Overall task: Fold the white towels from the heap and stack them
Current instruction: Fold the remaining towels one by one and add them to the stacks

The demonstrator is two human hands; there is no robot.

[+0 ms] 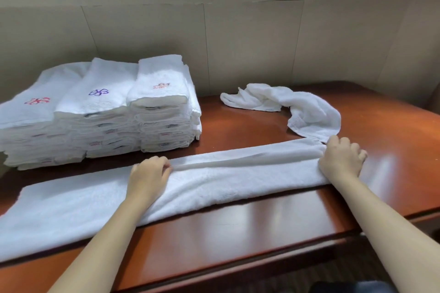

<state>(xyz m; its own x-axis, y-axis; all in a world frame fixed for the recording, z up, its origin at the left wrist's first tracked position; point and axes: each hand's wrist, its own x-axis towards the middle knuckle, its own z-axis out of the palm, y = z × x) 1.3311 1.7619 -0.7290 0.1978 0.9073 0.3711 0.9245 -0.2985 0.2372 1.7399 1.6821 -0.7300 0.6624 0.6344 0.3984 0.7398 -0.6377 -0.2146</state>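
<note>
**Towel** (214, 181): white, folded lengthwise into a long strip, lying left to right across the near part of the counter (238, 233). The left end spreads wider than the right.

**Left hand** (150, 173): at mid-strip, fingers curled and pinching the far folded edge.

**Right hand** (340, 159): at the strip's right end, fingers curled down over the cloth and gripping it.

**Stacks** (100, 114): three side-by-side piles of folded white towels at far left, embroidered marks on top, the right pile tallest.

**Loose towel** (285, 104): crumpled at far right, seemingly the last of the heap. Its near end lies against the strip, just beside the right hand.

**Step, as judged:** evening the long fold before doubling the strip end to end.

**Risks:**
- The loose towel may get dragged along when the right end is lifted, since the two touch.
- The counter is glossy, so the strip could slide as it is pulled.
- With the left end wider, the edges may not meet and the fold would sit crooked on a pile.
</note>
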